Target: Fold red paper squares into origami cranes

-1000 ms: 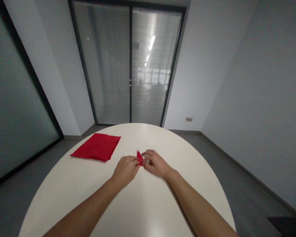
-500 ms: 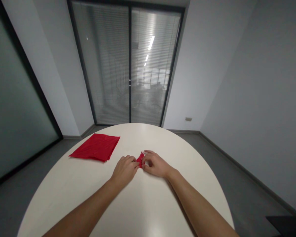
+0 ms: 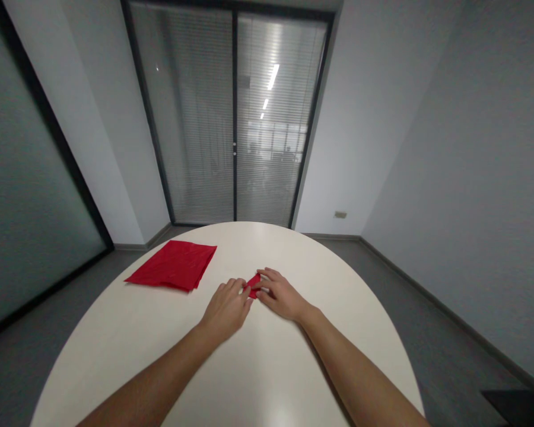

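Note:
A small folded piece of thin red paper [image 3: 253,286] lies between my hands near the middle of the white round table [image 3: 267,367]. My left hand [image 3: 226,302] pinches its left side, with thumb and fingers bent onto it. From the right, the fingers of my right hand [image 3: 281,293] curl over its right part and press on it. Much of the piece is hidden under the fingers, so its exact folds cannot be made out. Left of my hands, and untouched, a stack of flat red sheets [image 3: 173,267] rests on the table.
Beyond the far table edge stands a glass door [image 3: 235,118] with blinds in a dark frame. A dark flat object [image 3: 516,403] shows at the lower right corner. A frosted glass panel [image 3: 31,178] fills the left side.
The pointed, pleated tips of the small red piece no longer stick up; it appears flatter. The fingers of my right hand have shifted over it. The red stack has not moved.

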Demonstrator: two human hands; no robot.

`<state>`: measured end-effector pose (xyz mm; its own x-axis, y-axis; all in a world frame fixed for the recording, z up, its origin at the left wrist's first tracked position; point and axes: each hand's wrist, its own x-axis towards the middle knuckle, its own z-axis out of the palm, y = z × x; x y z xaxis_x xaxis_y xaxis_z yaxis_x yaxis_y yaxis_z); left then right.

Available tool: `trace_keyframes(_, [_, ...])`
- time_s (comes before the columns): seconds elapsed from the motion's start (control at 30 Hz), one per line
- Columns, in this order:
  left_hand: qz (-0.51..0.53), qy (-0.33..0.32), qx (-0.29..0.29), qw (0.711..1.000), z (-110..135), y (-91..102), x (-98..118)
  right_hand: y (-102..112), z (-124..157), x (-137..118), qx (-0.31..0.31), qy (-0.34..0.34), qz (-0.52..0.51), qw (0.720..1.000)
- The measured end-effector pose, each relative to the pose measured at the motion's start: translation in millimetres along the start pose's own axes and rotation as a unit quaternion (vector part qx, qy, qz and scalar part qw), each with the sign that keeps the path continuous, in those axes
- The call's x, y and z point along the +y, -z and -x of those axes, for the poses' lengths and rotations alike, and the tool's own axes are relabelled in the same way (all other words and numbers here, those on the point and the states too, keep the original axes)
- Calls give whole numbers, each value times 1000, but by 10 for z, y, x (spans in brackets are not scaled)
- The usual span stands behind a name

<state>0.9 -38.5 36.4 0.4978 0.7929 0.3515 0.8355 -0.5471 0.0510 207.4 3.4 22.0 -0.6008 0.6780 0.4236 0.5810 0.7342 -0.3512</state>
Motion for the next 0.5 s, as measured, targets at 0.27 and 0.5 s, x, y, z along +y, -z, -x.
trace_keyframes(0.27, [5,-22,-5,1000,4,40,45,-47,17,47,-34,-80,21,996])
trace_keyframes(0.5, [34,-25,-5,999,-7,-13,-8,1,-8,67,8,-40,62,997])
